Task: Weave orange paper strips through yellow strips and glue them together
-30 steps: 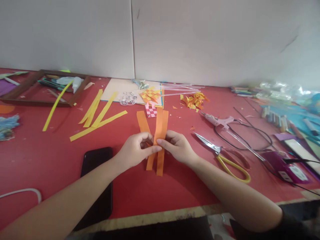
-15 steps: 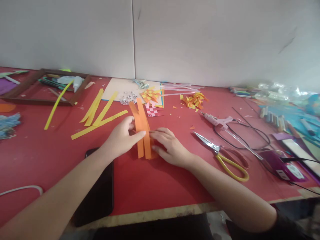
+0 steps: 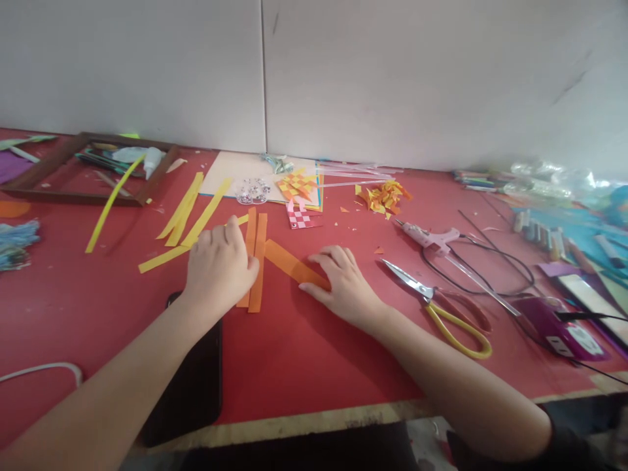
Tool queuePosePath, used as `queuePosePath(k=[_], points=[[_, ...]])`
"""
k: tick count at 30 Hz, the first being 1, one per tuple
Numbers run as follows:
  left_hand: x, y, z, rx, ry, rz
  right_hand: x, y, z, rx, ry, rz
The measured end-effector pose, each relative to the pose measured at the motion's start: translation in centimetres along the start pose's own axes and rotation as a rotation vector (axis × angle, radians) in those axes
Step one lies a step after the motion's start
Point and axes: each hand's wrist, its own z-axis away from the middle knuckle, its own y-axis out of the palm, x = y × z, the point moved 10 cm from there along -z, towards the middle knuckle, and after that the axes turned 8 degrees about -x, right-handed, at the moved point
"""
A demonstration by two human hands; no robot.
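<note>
My left hand (image 3: 220, 261) is closed, its thumb against two upright orange paper strips (image 3: 258, 261) lying side by side; its fingertips are partly hidden. A third orange strip (image 3: 289, 263) slants across the table to the right of these. My right hand (image 3: 343, 281) pinches the near end of that slanted strip between thumb and fingers. Behind my left hand lie several yellow paper strips (image 3: 209, 212). Farther back are a pink and white checkered paper fish (image 3: 300, 216) and a yellow and orange woven paper piece (image 3: 296, 186).
Scissors (image 3: 432, 301) and a pink glue gun (image 3: 432, 239) with its cord lie to the right. Paper scraps (image 3: 385, 196) are heaped at the back. A dark phone (image 3: 196, 373) lies under my left forearm; a brown frame (image 3: 73, 196) stands at the far left.
My left hand has moved left with two orange strips. The third strip has come apart from them and turned slantwise, with its near end in my right hand.
</note>
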Motion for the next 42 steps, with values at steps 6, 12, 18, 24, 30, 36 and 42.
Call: queuePosePath(k=[6, 12, 18, 24, 30, 36, 42], points=[[-3.2, -0.5, 0.0, -0.083, 0.234, 0.206, -1.7, -0.4, 0.5, 0.073, 0.061, 0.053], [-5.9, 1.4, 1.1, 0.071, 0.381, 0.444, -1.0, -0.8, 0.8, 0.071, 0.053, -0.008], [-6.6, 2.2, 1.9, 0.231, 0.411, 0.471, -0.2, -1.1, 0.5, -0.038, 0.031, -0.034], [-6.1, 1.6, 1.3, 0.226, 0.327, 0.600, -0.8, -2.8, 0.2, -0.168, 0.054, 0.052], [-2.2, 1.6, 0.3, 0.219, -0.108, 0.761, 2.4, -4.2, 0.7, -0.298, -0.178, 0.068], [-4.5, 3.9, 2.2, 0.574, -0.196, 0.985, 4.6, -2.1, 1.1, -0.161, -0.371, 0.031], [-4.5, 3.9, 2.0, 0.480, -0.153, 1.002, 4.0, -1.6, 0.8, -0.128, -0.362, -0.080]])
